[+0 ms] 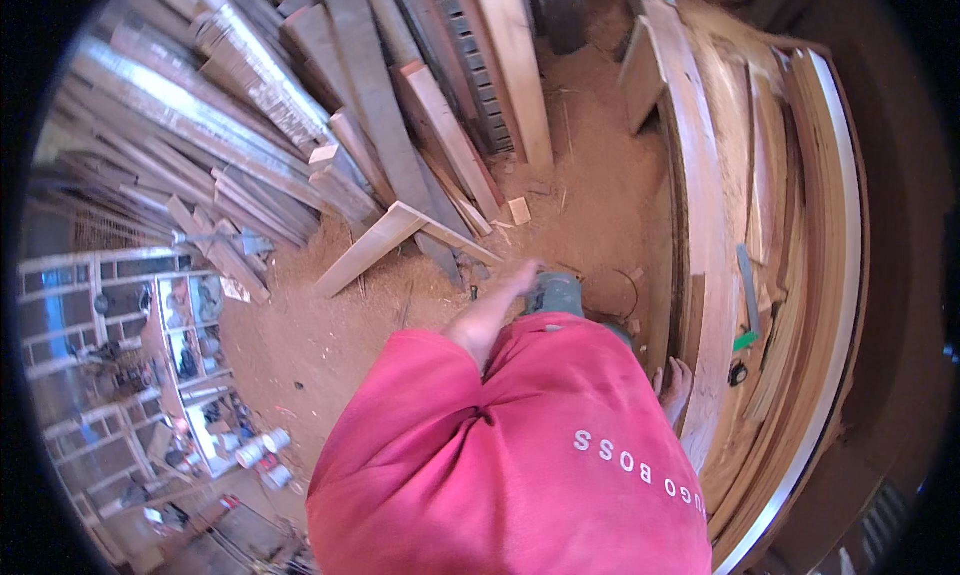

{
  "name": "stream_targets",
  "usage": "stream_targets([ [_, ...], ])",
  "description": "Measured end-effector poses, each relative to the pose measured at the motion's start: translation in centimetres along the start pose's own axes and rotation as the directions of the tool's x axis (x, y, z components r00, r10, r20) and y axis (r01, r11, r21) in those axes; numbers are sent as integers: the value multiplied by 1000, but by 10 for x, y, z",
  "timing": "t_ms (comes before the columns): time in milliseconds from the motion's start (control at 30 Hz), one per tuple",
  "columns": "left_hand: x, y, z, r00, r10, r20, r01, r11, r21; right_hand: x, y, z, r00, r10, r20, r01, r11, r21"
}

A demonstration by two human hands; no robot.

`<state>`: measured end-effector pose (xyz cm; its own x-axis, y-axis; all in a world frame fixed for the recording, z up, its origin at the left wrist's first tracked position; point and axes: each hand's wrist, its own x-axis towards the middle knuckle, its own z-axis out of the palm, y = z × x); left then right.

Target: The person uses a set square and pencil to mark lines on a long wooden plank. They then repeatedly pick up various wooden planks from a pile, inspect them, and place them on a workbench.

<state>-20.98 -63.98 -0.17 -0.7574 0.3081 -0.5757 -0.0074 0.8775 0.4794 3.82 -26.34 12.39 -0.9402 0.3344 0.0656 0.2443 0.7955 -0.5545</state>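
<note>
My left hand (518, 279) hangs in front of my grey-green trousers (556, 293). It is blurred, and I cannot make out its fingers or anything in them. At the near edge of the workbench on the right is my right hand (677, 385), its fingers apart. It lies against a long pale plank (711, 360) that runs along the bench, with nothing visible held in it. Beyond the plank lies a try square (748, 290) with a green handle. Close to that handle sits a small round black object (738, 374).
Many boards (370, 85) lean and lie at the far left. Two joined pale boards (372, 250) form an angle on the sawdust-covered floor (290, 325). Long timber strips (830, 225) line the bench's far side. White containers (262, 448) and a window frame (130, 325) are at the left.
</note>
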Motion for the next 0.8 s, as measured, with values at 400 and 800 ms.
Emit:
stream_targets([
  [400, -135, -154, -79, 821, -531, -210, 427, 815, -392, 186, -167, 74, 887, -410, 213, 379, 909, 172],
  [800, -186, -124, 44, 569, -803, -175, 453, 484, -749, 362, -281, 208, 553, -653, 518, 539, 754, 376],
])
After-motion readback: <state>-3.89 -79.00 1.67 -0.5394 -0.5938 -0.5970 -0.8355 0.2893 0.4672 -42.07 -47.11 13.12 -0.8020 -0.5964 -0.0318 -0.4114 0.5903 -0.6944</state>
